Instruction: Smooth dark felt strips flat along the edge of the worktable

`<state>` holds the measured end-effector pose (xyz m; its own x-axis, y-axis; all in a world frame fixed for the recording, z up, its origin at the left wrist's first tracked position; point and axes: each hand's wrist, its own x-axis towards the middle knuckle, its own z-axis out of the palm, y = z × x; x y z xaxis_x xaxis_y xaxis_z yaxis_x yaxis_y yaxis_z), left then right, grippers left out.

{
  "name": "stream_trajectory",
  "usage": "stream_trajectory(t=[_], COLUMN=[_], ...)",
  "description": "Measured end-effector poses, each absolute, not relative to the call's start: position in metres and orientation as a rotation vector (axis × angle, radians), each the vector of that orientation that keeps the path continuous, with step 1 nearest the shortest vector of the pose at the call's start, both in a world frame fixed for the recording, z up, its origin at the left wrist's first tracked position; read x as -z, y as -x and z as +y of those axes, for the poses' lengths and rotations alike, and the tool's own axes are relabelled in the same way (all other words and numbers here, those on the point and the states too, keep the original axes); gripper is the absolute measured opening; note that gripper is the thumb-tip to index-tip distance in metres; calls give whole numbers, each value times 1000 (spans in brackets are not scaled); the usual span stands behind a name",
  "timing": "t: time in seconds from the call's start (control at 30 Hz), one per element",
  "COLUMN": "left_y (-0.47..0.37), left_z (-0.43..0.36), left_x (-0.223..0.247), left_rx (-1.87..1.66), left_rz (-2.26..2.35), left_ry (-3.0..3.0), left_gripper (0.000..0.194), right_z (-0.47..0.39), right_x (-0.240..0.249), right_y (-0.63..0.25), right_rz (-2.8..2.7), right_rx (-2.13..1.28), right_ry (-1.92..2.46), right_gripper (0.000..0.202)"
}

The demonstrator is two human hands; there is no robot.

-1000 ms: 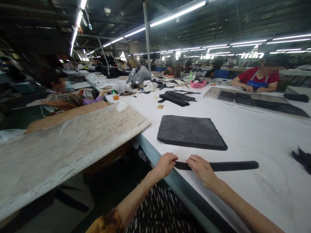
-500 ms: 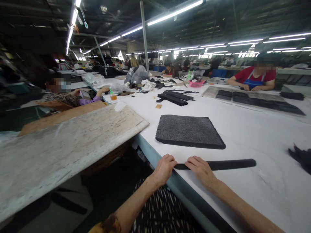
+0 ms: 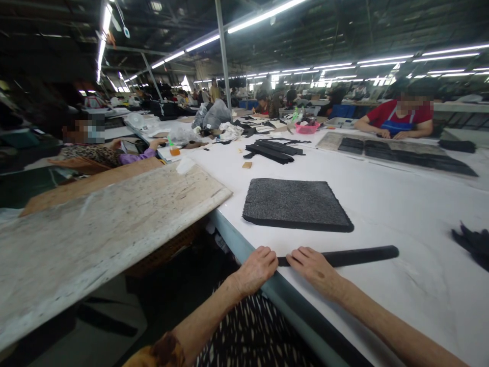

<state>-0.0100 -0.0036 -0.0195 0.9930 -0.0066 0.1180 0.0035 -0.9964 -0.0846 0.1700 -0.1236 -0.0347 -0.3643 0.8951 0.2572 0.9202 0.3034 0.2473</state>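
A long black strip (image 3: pixel 359 256), seemingly fabric, lies along the front edge of the white table (image 3: pixel 405 214). Its left end is pinched in the closed fingers of my left hand (image 3: pixel 257 267), right at the table edge. A short way to the right, my right hand (image 3: pixel 313 267) has its fingers curled over the same strip and presses it to the tabletop. The strip's rounded right end lies free. Just beyond both hands rests a flat stack of dark grey, rough-textured rectangular pieces (image 3: pixel 296 203) with a black front edge. My fingertips partly hide the strip's left end.
A worn pale board (image 3: pixel 114 219) juts in on the left. Farther back lie black strips (image 3: pixel 273 151), a small tan block (image 3: pixel 247 165), a glue bottle (image 3: pixel 174 149) and a pink basket (image 3: pixel 306 127). Black scraps (image 3: pixel 473 244) sit at right. Co-workers work left and right.
My right hand has slid slightly left along the strip, closer to my left hand. The strip's right end has tilted up a little. The camera view has shifted slightly.
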Motion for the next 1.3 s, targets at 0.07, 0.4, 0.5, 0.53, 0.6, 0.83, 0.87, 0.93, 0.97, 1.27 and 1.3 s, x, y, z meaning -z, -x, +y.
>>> stream_trajectory(t=[0.07,0.4,0.5,0.53,0.6,0.83,0.87,0.93,0.97,1.27,1.3], left_y=[10,26,29,30,31,28,27,26,25,21,20], left_z=[-3,1,0,-1,-2,-9,-11,-13,-14,-5,-4], left_x=[21,40,42,42,42,44,43,41,39,51,54], left_rx=[162,673,785,799,825,1045,1168,1471,1600,1248,1299], left_rz=[15,-317,-357,-372,-412,-603,-699,-989,-1167,-2255,-2327], left_ry=[3052,3338,3369,3378,3398,3485,3483,3407,3336,3507,3522], left_gripper=[18,30,34,35,38,39,37,31,28,41,37], right_z=[-123,-121,-121,-122,-126,-143,-142,-137,-133,-103,-103], right_x=[29,29,32,32,33,34,33,31,30,21,21], right_y=[-166,-164,-166,-167,-171,-188,-186,-178,-173,-142,-142], right_rz=[-2505,-2480,-2479,-2479,-2478,-2464,-2471,-2482,-2485,-2521,-2523], right_rx=[555,615,608,610,626,703,696,675,662,614,609], right_ry=[1737,1750,1737,1737,1739,1773,1769,1758,1752,1640,1634], right_gripper=[32,37,38,39,43,48,48,46,44,30,31])
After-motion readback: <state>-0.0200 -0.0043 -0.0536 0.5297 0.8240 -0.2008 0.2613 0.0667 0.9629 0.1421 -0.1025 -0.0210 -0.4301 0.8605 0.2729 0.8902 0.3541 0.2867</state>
